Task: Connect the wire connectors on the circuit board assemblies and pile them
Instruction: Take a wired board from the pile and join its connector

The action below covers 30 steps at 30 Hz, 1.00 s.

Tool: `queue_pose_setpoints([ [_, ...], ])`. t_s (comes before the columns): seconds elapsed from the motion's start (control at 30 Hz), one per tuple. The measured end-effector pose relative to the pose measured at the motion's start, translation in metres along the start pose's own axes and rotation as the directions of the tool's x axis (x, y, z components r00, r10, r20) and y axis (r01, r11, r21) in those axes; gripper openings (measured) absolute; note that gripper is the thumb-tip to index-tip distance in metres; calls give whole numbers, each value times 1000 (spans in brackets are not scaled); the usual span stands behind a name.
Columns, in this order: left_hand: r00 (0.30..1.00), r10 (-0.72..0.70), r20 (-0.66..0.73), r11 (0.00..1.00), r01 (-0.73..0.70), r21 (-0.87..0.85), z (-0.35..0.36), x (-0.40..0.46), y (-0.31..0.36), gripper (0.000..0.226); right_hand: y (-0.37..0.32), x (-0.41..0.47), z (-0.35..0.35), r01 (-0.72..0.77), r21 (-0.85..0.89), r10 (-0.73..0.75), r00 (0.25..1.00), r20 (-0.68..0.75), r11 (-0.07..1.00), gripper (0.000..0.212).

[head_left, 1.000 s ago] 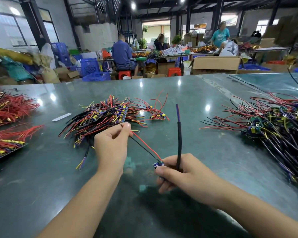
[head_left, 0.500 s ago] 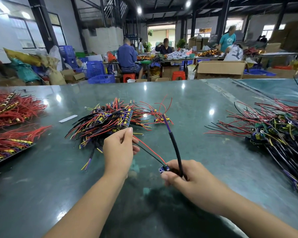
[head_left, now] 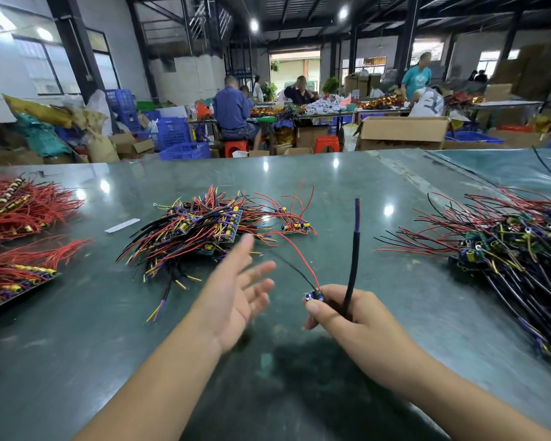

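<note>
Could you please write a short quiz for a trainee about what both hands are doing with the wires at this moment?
1. True or false: the left hand pinches a wire.
2. Which hand holds the small board with the thick black cable? A) left B) right C) both
3. Fill in: the thin red wire rises from the small board toward the ____ pile on the table.

Key: 1 false, its fingers are spread and hold nothing; 2 B, the right hand; 3 middle.
</note>
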State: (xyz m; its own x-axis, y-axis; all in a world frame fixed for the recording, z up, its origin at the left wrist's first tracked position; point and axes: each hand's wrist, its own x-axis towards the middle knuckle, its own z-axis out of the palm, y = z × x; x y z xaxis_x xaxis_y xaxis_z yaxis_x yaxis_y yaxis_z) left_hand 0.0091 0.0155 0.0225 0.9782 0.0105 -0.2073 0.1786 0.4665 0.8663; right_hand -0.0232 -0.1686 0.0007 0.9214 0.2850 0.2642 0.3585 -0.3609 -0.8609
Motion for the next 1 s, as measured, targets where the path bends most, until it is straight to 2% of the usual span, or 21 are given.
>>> queue_pose_setpoints([
  [0.07,984,-116,137,975,86,203,7,-4,-9,70,1,1,-1,-4,11,4,1000,8,1000,25],
  [0.1,967,-139,215,955,72,289,9,-5,-14,66,1,1,-1,-6,10,6,1000,21,1000,22],
  [0.2,923,-75,378,916,-87,393,13,-7,-26,43,1,1,0,4,-22,-3,999,45,1000,17],
  [0.3,938,17,346,899,-166,406,12,-6,-30,37,3,1,0,-8,-92,7,1000,-17,996,8],
  [0.4,957,117,266,903,-214,372,16,-6,-29,17,4,1,2,-34,-182,6,988,-152,983,12],
  [0.53,956,262,129,924,-287,251,22,-5,-29,19,2,6,-2,-11,-50,-5,955,-296,999,15],
  [0.6,957,264,117,945,-281,168,24,-6,-30,20,0,8,-4,-25,111,60,945,-320,993,15],
  [0.67,963,235,135,965,-247,83,26,-7,-30,20,-3,9,-4,47,308,69,933,-352,950,9],
  [0.77,966,213,147,977,-215,-9,26,-8,-28,18,-6,8,-3,145,394,14,927,-374,908,5],
  [0.83,962,189,198,982,-188,-25,26,-9,-26,11,-7,8,-4,143,434,29,930,-367,889,5],
  [0.9,939,165,301,981,-188,50,24,-10,-27,29,-8,8,-5,122,478,69,930,-362,870,8],
  [1.0,861,177,477,925,-311,218,23,-13,-35,48,-10,7,-4,105,501,93,930,-356,859,12],
])
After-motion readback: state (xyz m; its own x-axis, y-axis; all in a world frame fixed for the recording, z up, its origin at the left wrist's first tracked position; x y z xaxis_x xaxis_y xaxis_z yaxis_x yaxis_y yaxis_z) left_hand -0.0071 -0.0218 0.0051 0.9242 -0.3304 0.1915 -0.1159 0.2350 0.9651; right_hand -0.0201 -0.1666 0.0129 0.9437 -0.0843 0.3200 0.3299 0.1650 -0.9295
